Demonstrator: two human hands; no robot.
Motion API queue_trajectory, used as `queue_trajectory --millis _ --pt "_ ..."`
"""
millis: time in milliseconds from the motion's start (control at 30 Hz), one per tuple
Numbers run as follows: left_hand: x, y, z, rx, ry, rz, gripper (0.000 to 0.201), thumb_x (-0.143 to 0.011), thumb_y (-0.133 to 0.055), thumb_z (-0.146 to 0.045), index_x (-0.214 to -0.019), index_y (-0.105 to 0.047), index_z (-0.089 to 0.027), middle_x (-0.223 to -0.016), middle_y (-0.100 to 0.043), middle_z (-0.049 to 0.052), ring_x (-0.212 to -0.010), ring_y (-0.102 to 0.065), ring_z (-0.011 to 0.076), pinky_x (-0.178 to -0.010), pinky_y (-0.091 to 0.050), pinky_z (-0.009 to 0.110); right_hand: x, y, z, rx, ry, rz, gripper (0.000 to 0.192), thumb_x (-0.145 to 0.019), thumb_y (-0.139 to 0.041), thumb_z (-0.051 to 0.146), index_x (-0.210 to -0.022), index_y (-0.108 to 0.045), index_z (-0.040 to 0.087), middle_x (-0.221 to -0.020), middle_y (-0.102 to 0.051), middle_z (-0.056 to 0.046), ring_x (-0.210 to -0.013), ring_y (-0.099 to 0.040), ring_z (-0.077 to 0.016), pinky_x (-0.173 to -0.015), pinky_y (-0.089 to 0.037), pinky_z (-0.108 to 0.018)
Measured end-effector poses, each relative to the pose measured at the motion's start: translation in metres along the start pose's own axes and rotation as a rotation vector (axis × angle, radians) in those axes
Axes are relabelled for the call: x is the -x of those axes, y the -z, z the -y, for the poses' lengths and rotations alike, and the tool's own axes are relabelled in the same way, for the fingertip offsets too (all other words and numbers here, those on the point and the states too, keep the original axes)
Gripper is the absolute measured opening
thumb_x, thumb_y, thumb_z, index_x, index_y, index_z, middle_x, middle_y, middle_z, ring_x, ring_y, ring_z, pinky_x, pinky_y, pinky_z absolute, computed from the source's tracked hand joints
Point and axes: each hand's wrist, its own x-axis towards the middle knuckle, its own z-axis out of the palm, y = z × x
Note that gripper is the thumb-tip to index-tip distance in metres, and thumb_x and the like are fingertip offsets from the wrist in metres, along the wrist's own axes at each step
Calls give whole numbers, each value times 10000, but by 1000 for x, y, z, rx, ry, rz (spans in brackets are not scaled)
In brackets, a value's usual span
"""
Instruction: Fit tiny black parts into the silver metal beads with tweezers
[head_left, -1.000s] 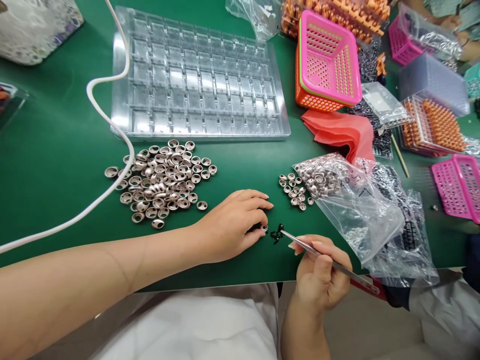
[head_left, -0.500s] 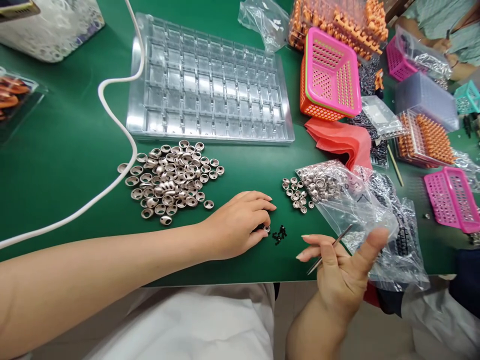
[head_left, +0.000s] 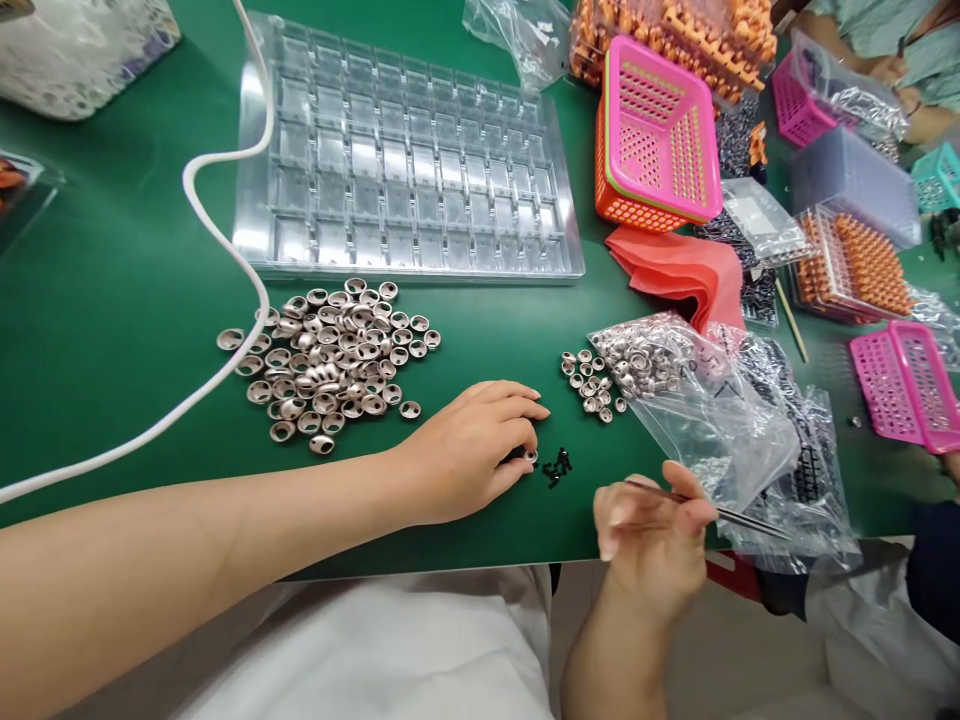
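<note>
My left hand (head_left: 469, 448) rests on the green table, its fingertips pinching a small metal ring (head_left: 529, 457). Just right of it lies a little cluster of tiny black parts (head_left: 556, 467). My right hand (head_left: 651, 540) hovers at the table's front edge and holds thin metal tweezers (head_left: 712, 511), which point right, away from the black parts. A pile of metal cups (head_left: 334, 360) lies left of my left hand. A smaller heap of metal rings (head_left: 592, 388) spills from a clear bag (head_left: 697, 400).
A clear compartment tray (head_left: 409, 160) lies at the back, with a white cable (head_left: 225, 250) curving past its left side. Pink and orange baskets (head_left: 652, 130), a red cloth (head_left: 679, 270), racks of orange parts (head_left: 862, 265) and more bags crowd the right. Another person's hands show at top right.
My right hand drew the tweezers back from the black parts, opened and turned them in the palm, and now grips them pointing right. My left hand stayed put.
</note>
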Motion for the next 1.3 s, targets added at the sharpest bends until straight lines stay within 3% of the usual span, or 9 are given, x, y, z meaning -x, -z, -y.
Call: queue_trajectory --millis 100,233,367,467,667,933,1133,1300 --pt "0 -2 -1 -15 5 -24 32 -913 -676 -175 -881 -678 -178 -1263 -715 72 -1324 -561 279 -1122 -461 500 3 -11 -4 188 12 63 295 -998 -532 459 -1210 -714 366 -764 -621 -14 -625 -588 -137 -462 -478 -265" --pt "1 -4 -4 -28 6 -67 59 -904 -675 -164 -847 -662 -164 -1245 -723 86 -1308 -575 281 -1116 -471 492 6 -23 -9 460 -6 -4 260 -982 -573 221 -1176 -733 284 -916 -648 -40 -800 -663 -147 -636 -610 -310" --pt "2 -5 -5 -27 18 -80 53 -909 -655 -152 -857 -656 -165 -1247 -721 91 -1317 -570 278 -1119 -469 486 8 -30 -12 587 62 -51 269 -941 -614 146 -1133 -736 290 -1022 -676 -41 -875 -699 -158 -718 -638 -328" --pt "2 -5 -5 -22 21 -85 54 -912 -644 -151 -861 -650 -168 -1250 -719 93 -1321 -567 278 -1124 -464 485 8 -31 -13 629 81 -74 251 -928 -626 138 -1099 -744 279 -1059 -672 -49 -869 -707 -158 -709 -646 -326" --pt "1 -5 -5 -18 21 -82 68 -913 -641 -150 -848 -639 -170 -1250 -716 92 -1321 -565 277 -1125 -463 484 12 -32 -14 516 63 -181 264 -843 -727 93 -1050 -679 249 -910 -727 -1 -806 -735 -166 -695 -667 -338" --pt "2 -6 -5 -23 15 -86 63 -916 -643 -147 -855 -641 -161 -1235 -719 96 -1317 -567 280 -1130 -456 487 15 -31 -11 558 -31 -132 141 -924 -645 176 -1034 -717 227 -969 -747 -33 -767 -738 -156 -660 -638 -300" --pt "2 -5 -5 -32 9 -82 70 -913 -634 -139 -850 -641 -170 -1240 -718 96 -1319 -564 283 -1133 -453 489 19 -33 -19 673 51 -208 182 -877 -719 193 -1051 -687 234 -928 -761 -19 -760 -740 -168 -711 -649 -342" --pt "1 -4 -6 -36 3 -83 75 -911 -636 -138 -842 -635 -167 -1234 -719 99 -1311 -571 286 -1133 -456 493 19 -37 -21 754 147 -217 164 -877 -708 156 -1020 -687 234 -894 -751 -16 -720 -730 -156 -650 -636 -309"
